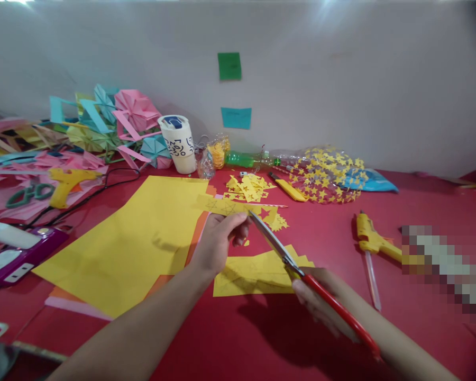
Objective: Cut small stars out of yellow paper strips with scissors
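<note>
My left hand (226, 235) pinches a yellow paper strip (221, 205) with star outlines drawn on it and a star-shaped hole near its right end. In my right hand (321, 301) is a pair of scissors (275, 243) with red handles; the blade tips meet the strip just beside my left fingertips. The blades look nearly closed. Below the strip lie several yellow paper pieces (246, 275) on the red table. Small cut stars (280, 222) lie behind the strip's right end, and a pile of yellow scraps (248, 188) sits farther back.
Large yellow sheets (150, 233) cover the left side. A yellow glue gun (367, 235) rests at right, another glue gun (63, 185) at left near a purple power strip (24, 254). A box cutter (289, 189), a white tumbler (178, 145) and a bag of stars (325, 174) stand behind.
</note>
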`<state>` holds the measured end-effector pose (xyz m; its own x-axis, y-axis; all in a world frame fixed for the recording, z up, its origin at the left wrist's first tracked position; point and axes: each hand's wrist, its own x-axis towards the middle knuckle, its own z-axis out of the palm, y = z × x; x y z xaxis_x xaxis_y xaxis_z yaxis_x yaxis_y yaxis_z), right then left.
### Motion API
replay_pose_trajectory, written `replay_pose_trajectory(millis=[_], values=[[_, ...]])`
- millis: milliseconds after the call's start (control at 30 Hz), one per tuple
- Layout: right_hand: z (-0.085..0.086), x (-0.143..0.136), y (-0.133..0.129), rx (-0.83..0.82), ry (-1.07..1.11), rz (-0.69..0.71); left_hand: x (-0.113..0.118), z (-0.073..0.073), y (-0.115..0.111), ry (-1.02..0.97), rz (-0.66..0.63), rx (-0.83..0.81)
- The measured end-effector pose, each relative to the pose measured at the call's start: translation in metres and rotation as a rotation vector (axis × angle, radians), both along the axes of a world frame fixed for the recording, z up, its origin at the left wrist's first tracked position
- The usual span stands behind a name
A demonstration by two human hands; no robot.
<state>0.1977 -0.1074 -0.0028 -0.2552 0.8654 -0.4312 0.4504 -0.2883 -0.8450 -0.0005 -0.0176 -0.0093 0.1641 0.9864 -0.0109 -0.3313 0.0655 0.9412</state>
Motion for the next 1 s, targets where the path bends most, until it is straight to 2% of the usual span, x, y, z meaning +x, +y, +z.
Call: replay_pose_trajectory(millis=[233,400,533,733,1000], values=[[0.001,-0.001,0.000,0.045,0.045,0.042,-0.002,-0.008,0.002,0.078,0.051,0.056],[0.002,-0.001,-0.002,0.030,0.093,0.040,0.005,-0.007,-0.007,0.123,0.061,0.149],[-0.004,-0.002,-0.003,0.079,0.155,0.045,0.009,-0.006,-0.012,0.130,0.057,0.150],[-0.013,-0.012,-0.009,0.046,0.219,-0.085,0.012,-0.006,-0.019,0.199,0.000,0.107],[-0.020,-0.021,-0.011,0.047,0.336,-0.101,0.018,-0.006,-0.023,0.305,0.014,0.133]])
